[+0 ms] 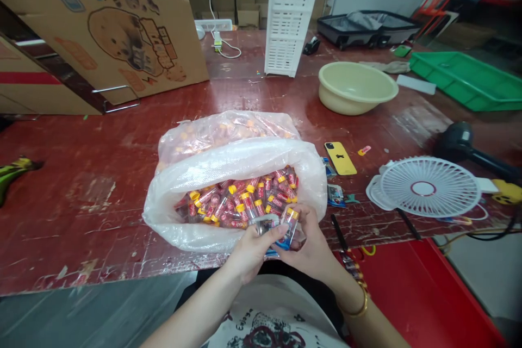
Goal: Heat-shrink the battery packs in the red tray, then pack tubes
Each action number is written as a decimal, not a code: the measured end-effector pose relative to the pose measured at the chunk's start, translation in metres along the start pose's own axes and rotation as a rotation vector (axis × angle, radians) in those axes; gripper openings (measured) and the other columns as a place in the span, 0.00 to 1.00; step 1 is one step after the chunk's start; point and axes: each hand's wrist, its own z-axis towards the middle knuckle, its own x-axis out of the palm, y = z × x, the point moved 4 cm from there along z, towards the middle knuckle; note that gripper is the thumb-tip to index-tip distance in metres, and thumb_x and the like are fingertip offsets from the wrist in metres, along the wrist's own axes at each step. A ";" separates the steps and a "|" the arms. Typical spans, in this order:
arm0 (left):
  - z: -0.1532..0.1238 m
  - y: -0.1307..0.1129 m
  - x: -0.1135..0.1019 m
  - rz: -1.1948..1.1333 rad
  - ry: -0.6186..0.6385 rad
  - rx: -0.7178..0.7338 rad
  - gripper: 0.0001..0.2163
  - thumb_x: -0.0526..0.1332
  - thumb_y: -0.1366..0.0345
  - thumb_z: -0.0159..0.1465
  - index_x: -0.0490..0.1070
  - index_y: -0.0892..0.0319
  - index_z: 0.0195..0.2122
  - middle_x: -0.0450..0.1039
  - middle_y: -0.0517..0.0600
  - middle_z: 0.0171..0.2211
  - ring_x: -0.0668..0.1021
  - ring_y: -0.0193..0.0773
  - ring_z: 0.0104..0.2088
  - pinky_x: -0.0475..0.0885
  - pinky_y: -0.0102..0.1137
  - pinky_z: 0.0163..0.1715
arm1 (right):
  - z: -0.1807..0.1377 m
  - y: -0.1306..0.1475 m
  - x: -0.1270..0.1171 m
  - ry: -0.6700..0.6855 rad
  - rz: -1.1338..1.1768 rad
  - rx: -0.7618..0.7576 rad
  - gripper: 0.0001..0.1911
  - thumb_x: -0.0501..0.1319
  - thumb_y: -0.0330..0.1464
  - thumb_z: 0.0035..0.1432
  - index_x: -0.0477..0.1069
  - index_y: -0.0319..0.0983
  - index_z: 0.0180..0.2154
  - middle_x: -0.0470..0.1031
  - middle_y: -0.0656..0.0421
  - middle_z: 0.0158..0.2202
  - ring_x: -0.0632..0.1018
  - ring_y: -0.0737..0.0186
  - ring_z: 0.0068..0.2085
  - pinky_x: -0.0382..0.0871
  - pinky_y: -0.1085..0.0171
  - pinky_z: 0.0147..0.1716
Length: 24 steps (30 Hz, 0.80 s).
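Note:
A white woven sack (183,171) lies with its mouth rolled open at the table's front edge. Inside are many small clear tubes (244,201) with yellow caps and red-and-pink labels. Over the sack's front rim, my left hand (249,250) is closed on a small clear plastic packet (267,223) with blue on it. My right hand (312,244) grips a yellow-capped tube (291,218) against the packet, cap upward. Whether the tube is inside the packet or in front of it, I cannot tell. My fingers hide the packet's lower part.
Right of the sack lie blue packets (336,194), a yellow phone (341,158) and a white fan (432,187). Behind stand a cream basin (354,89), a white slotted rack (289,22) and a green tray (468,79). A large cardboard box (134,27) stands back left.

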 end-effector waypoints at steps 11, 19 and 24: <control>-0.004 0.003 0.004 0.045 -0.001 0.070 0.18 0.75 0.58 0.48 0.78 0.63 0.36 0.79 0.50 0.33 0.79 0.37 0.36 0.72 0.29 0.40 | -0.008 0.000 -0.009 -0.077 -0.113 -0.186 0.33 0.68 0.27 0.47 0.52 0.44 0.49 0.63 0.55 0.48 0.73 0.61 0.47 0.73 0.63 0.44; -0.008 0.014 0.011 0.166 0.099 -0.069 0.24 0.69 0.47 0.53 0.76 0.59 0.45 0.79 0.55 0.41 0.80 0.47 0.40 0.76 0.36 0.35 | -0.032 -0.017 -0.055 -0.333 0.335 0.080 0.14 0.66 0.39 0.55 0.64 0.42 0.37 0.73 0.59 0.38 0.76 0.65 0.34 0.74 0.66 0.30; -0.019 0.046 0.009 0.413 0.287 -0.263 0.22 0.69 0.52 0.55 0.76 0.60 0.46 0.80 0.58 0.41 0.81 0.48 0.40 0.75 0.37 0.40 | -0.169 -0.074 -0.182 -1.151 0.008 0.194 0.20 0.69 0.46 0.45 0.68 0.42 0.34 0.74 0.58 0.34 0.77 0.61 0.34 0.75 0.57 0.37</control>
